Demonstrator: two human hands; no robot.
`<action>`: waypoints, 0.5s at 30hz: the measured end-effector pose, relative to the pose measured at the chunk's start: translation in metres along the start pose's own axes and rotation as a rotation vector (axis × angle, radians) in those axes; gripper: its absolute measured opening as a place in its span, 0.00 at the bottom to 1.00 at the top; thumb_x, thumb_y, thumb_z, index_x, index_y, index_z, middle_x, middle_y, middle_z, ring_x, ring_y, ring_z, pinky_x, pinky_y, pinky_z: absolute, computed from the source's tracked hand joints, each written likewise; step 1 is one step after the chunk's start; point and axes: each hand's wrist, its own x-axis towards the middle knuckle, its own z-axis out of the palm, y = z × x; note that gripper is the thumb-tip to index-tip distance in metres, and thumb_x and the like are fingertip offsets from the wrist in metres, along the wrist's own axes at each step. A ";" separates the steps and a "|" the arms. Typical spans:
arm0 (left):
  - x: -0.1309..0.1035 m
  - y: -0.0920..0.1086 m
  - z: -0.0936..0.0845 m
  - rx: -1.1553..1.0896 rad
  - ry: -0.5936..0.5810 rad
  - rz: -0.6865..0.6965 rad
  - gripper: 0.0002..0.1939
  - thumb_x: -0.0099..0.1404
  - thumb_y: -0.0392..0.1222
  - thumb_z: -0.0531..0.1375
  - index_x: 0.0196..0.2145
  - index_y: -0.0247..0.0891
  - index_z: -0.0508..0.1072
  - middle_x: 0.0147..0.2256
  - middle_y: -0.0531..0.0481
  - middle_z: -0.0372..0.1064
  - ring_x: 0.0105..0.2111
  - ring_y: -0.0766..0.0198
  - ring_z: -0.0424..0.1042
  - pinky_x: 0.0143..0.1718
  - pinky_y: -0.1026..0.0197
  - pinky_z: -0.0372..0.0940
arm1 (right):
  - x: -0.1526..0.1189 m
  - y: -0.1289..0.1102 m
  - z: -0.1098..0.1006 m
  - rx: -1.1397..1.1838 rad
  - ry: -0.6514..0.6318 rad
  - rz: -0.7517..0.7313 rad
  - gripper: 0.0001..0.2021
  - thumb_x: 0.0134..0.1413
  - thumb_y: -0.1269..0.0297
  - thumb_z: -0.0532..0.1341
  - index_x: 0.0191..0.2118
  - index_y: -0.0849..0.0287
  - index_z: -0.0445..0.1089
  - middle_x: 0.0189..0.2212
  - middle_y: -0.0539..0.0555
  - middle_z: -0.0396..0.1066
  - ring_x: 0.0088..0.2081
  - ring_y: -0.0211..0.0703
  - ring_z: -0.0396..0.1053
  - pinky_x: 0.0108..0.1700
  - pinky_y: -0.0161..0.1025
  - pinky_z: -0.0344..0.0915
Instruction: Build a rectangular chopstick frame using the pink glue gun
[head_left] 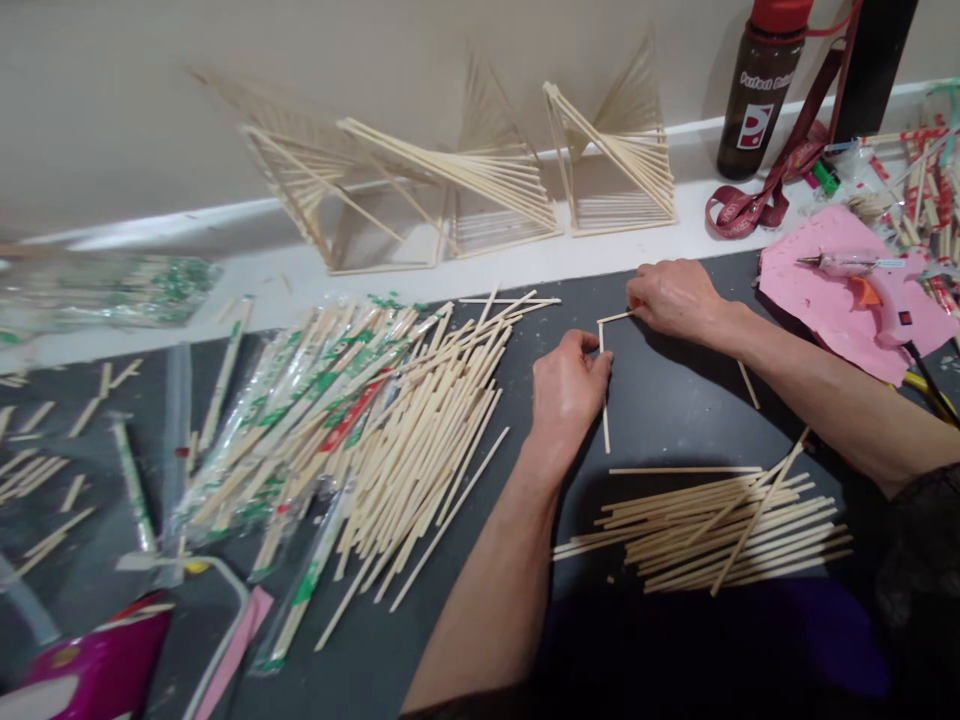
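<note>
My left hand (568,392) pinches an upright-lying wooden stick (606,425) on the dark mat. My right hand (673,298), farther back, holds the end of a second stick (616,317). The two sticks meet at a corner near the first one's far end. Another stick (748,385) lies partly under my right forearm. Loose sticks (720,535) lie near my body, and a larger pile of bare sticks (435,440) spreads left of my left hand.
Stick frames (495,190) stand along the wall. Wrapped chopsticks (300,400) lie at left, above a magenta object (105,660). A bottle (761,100) and lanyard (739,212) stand back right. A glue gun (889,290) rests on pink material (810,260) beside my right forearm.
</note>
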 end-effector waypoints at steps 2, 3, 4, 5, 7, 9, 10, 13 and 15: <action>0.001 0.001 0.000 -0.001 -0.005 0.003 0.15 0.63 0.41 0.60 0.46 0.34 0.77 0.30 0.47 0.76 0.34 0.56 0.75 0.40 0.57 0.65 | 0.000 -0.001 -0.002 -0.002 -0.006 0.002 0.17 0.63 0.69 0.53 0.48 0.59 0.78 0.48 0.61 0.78 0.44 0.49 0.73 0.36 0.40 0.58; 0.001 0.001 0.000 0.002 -0.005 0.003 0.15 0.63 0.41 0.60 0.46 0.34 0.77 0.30 0.47 0.76 0.34 0.56 0.76 0.40 0.57 0.65 | 0.000 -0.001 -0.002 -0.002 -0.008 0.001 0.16 0.63 0.69 0.53 0.48 0.59 0.78 0.48 0.61 0.78 0.44 0.49 0.74 0.36 0.40 0.58; 0.001 0.002 0.000 0.007 -0.006 0.003 0.15 0.63 0.41 0.60 0.47 0.35 0.77 0.30 0.47 0.76 0.34 0.56 0.76 0.40 0.57 0.65 | 0.000 -0.001 -0.003 -0.002 -0.010 0.001 0.16 0.63 0.69 0.53 0.47 0.59 0.79 0.48 0.61 0.78 0.45 0.50 0.74 0.37 0.41 0.58; 0.002 0.002 -0.001 0.014 -0.006 0.002 0.15 0.64 0.41 0.60 0.47 0.35 0.77 0.30 0.47 0.76 0.35 0.56 0.76 0.41 0.57 0.65 | 0.000 -0.001 -0.003 -0.001 -0.011 0.002 0.16 0.63 0.69 0.53 0.47 0.59 0.79 0.48 0.61 0.78 0.45 0.50 0.74 0.37 0.40 0.58; 0.002 0.003 -0.001 0.024 -0.007 0.001 0.16 0.64 0.40 0.60 0.48 0.35 0.78 0.31 0.46 0.77 0.35 0.55 0.76 0.41 0.57 0.65 | 0.000 -0.001 -0.003 0.002 -0.008 0.003 0.16 0.63 0.69 0.54 0.47 0.59 0.78 0.48 0.60 0.78 0.45 0.50 0.74 0.37 0.40 0.58; 0.002 0.003 -0.001 0.030 -0.006 0.001 0.16 0.64 0.41 0.60 0.48 0.35 0.77 0.31 0.46 0.77 0.36 0.55 0.76 0.42 0.57 0.65 | 0.001 -0.001 -0.002 0.003 -0.003 0.002 0.16 0.63 0.69 0.54 0.47 0.58 0.78 0.48 0.60 0.78 0.45 0.50 0.74 0.37 0.40 0.58; 0.002 0.003 0.000 0.031 -0.007 0.001 0.16 0.64 0.41 0.60 0.48 0.35 0.77 0.31 0.46 0.77 0.36 0.55 0.76 0.42 0.56 0.65 | 0.001 0.000 -0.001 0.002 -0.002 0.001 0.16 0.63 0.69 0.54 0.47 0.58 0.78 0.48 0.60 0.78 0.45 0.50 0.74 0.37 0.40 0.58; 0.003 0.003 0.000 0.036 -0.005 0.000 0.16 0.64 0.41 0.60 0.48 0.35 0.77 0.31 0.46 0.77 0.36 0.54 0.76 0.43 0.56 0.66 | 0.001 0.000 0.000 -0.003 -0.001 -0.005 0.17 0.64 0.69 0.53 0.48 0.58 0.78 0.48 0.60 0.78 0.45 0.49 0.74 0.37 0.40 0.59; 0.003 0.004 0.000 0.038 -0.006 0.000 0.16 0.64 0.41 0.59 0.48 0.35 0.77 0.31 0.46 0.77 0.36 0.54 0.76 0.43 0.56 0.66 | 0.001 0.000 -0.001 -0.006 -0.003 -0.006 0.17 0.64 0.68 0.53 0.48 0.59 0.78 0.48 0.60 0.78 0.45 0.50 0.74 0.37 0.40 0.59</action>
